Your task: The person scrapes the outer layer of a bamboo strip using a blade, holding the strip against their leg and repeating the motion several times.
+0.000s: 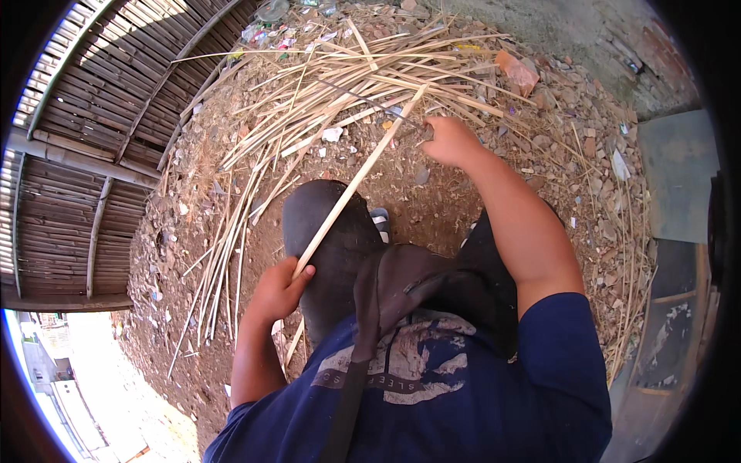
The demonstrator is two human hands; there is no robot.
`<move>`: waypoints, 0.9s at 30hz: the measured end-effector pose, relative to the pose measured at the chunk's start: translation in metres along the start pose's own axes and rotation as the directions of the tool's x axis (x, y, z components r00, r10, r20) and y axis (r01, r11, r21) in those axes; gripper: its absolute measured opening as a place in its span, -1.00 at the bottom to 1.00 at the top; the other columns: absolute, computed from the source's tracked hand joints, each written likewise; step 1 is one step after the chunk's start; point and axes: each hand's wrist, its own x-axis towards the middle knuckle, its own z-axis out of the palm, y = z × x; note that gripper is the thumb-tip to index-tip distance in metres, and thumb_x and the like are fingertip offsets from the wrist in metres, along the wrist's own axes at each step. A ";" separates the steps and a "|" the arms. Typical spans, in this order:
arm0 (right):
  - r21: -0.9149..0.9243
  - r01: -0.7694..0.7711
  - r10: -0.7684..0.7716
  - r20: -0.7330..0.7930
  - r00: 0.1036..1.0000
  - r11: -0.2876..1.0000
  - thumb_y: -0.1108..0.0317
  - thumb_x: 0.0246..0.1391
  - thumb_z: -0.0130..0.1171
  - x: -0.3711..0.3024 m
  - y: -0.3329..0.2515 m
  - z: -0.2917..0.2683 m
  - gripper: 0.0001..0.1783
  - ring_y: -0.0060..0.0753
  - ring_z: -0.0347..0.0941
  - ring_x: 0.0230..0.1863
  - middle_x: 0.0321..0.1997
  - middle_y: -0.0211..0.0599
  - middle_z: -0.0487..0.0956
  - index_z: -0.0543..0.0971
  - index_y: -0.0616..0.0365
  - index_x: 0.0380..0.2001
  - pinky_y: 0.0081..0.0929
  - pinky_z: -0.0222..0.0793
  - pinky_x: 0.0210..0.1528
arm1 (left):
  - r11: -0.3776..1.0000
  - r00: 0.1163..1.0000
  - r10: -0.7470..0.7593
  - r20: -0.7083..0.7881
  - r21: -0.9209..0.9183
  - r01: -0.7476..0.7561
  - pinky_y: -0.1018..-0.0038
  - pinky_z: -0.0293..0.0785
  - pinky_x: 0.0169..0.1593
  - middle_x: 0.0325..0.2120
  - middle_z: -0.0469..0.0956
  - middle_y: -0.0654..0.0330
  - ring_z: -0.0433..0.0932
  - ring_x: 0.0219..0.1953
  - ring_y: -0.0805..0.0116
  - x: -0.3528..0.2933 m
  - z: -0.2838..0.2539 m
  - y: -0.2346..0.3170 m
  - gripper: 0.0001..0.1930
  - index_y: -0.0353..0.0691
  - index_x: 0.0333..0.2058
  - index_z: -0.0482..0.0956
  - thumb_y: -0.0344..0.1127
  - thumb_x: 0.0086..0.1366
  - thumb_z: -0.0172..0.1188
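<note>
The pale strip (pixel 361 174), by its look split bamboo, slants up and away from the person, passing over the black-trousered left knee (pixel 315 207); whether it rests on the knee cannot be told. The left hand (pixel 282 288) grips it near its lower part, thumb along one side and fingers curled beneath. The right hand (pixel 451 141) is closed around the near end of a long, thin dark tool (pixel 351 93), probably a knife, which crosses the strip close to its far tip. Whether the edge touches the strip is too small to make out.

Beyond the knees, a loose heap of similar strips (pixel 287 123) lies criss-crossed on the dirt ground (pixel 266 231), with more slender lengths (pixel 218 274) to the left.

The step in hand looks like trimming or shaving this one piece, with the left hand as the anchor and the right hand doing the cutting. The next move seems to call for a firm left grip and a controlled, shallow stroke along the strip, with the edge kept away from the knee and the holding fingers. Uneven pressure could make such a narrow piece flex or twist.
</note>
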 end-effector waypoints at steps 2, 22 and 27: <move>-0.110 0.106 -0.091 0.135 0.987 0.988 0.31 -0.11 0.26 -0.008 -0.019 -0.005 -0.55 0.12 0.65 -0.16 -0.28 0.05 0.68 0.65 0.18 -0.07 -0.06 0.56 -0.07 | 0.998 1.000 -0.008 0.000 -0.055 0.008 0.18 0.40 -0.29 -0.54 0.51 -0.04 0.50 -0.45 0.09 -0.002 -0.001 -0.002 -0.56 -0.32 -0.37 0.49 0.01 0.47 0.16; -0.093 0.378 -0.297 0.459 0.837 0.921 0.33 -0.12 0.26 -0.019 -0.042 -0.007 -0.68 0.09 0.63 -0.12 -0.22 -0.04 0.69 0.66 0.10 -0.21 0.01 0.53 -0.09 | 0.963 1.000 0.020 0.019 -0.270 -0.014 0.34 0.38 -0.29 -0.56 0.45 0.27 0.38 -0.40 0.48 0.002 0.007 -0.011 -0.62 -0.35 -0.34 0.51 -0.10 0.52 0.15; -0.125 0.270 -0.212 0.352 0.912 0.955 0.34 -0.12 0.29 -0.013 -0.024 -0.009 -0.70 0.06 0.64 -0.13 -0.23 -0.09 0.69 0.67 0.07 -0.22 0.01 0.53 -0.11 | 0.966 0.999 -0.027 0.043 -0.256 0.037 0.32 0.41 -0.27 -0.55 0.50 0.18 0.43 -0.40 0.42 0.003 0.005 -0.010 -0.61 -0.37 -0.33 0.54 -0.09 0.52 0.14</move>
